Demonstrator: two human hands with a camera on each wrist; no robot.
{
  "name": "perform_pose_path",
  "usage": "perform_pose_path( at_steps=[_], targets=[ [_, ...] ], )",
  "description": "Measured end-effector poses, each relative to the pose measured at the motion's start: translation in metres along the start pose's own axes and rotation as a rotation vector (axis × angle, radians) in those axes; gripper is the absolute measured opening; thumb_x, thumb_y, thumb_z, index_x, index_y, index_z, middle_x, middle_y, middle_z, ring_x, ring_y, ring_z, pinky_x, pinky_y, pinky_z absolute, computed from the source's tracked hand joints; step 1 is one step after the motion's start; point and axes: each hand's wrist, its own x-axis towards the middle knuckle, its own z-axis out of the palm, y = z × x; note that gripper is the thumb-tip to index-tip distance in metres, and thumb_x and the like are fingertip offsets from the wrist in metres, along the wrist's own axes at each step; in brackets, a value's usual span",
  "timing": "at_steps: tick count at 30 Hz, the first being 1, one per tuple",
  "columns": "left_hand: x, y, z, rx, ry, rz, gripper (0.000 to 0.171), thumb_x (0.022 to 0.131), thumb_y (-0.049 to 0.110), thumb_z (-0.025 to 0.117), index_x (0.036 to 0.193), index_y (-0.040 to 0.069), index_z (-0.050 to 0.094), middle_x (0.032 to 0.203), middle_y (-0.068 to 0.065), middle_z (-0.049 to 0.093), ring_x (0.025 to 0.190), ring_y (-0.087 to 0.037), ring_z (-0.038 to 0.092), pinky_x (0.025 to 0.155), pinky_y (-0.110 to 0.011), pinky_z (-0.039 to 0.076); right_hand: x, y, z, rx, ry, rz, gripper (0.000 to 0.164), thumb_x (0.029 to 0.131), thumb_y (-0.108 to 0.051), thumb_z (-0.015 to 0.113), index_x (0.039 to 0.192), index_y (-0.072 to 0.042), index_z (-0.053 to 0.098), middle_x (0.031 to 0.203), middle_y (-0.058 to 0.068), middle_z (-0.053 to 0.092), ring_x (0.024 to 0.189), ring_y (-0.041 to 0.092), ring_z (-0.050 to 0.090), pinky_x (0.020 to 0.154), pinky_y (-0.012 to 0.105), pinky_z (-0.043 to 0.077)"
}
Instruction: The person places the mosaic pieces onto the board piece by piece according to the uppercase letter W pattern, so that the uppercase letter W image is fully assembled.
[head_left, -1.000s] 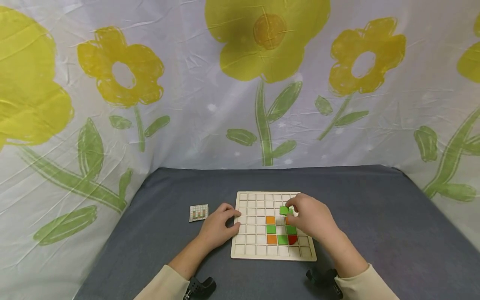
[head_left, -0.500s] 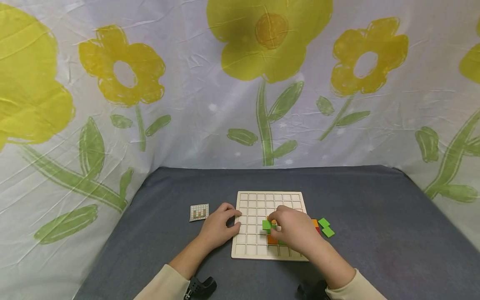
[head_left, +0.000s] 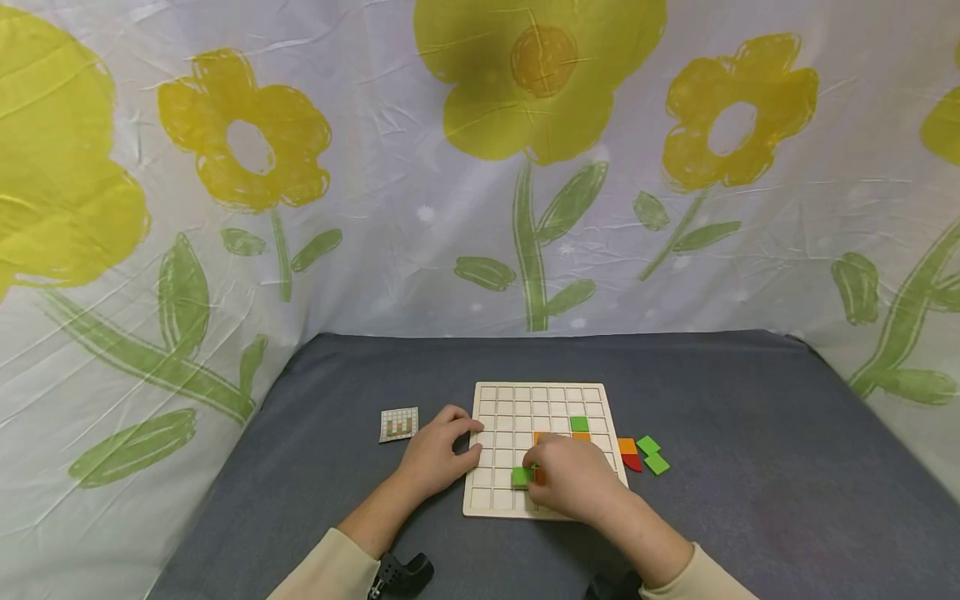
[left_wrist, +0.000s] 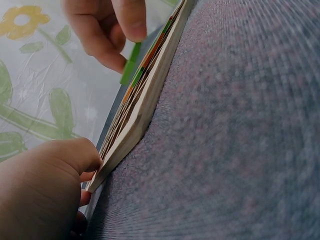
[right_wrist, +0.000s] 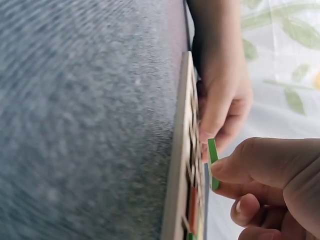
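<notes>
diffuse light casts soft shadows on the cloth (head_left: pixel 750 417), blurred in wrist views.

The left grip (head_left: pixel 437 450) curves its fingers while the right grip (head_left: pixel 573 477) pinches.

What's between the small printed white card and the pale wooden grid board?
The person's left hand, touching the left edge of the board, over dark grey cloth, as the head view shows.

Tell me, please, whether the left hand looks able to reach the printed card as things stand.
Probably yes: the printed card lies close beside the left hand, with nothing visible between them, though that hand holds the board.
</notes>
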Motion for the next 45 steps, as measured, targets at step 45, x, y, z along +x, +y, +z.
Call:
perform_pose_path(
  at_steps=[45],
  targets=[
    [0.0,0.0,0.002,0.003,0.0,-0.017,0.025,0.092,0.022,0.074,0.116,0.018,0.076,0.112,0.005,0.058,0.084,-0.01,0.057,0.074,-0.035,0.05,-0.002,0.039,-0.036,0.092,0.0,0.247,0.021,0.087,-0.024,0.083,0.105,-0.013,0.08,0.075,-0.004,0.058,0.063,0.012,0.047,0.055,0.033,0.039]
  ],
)
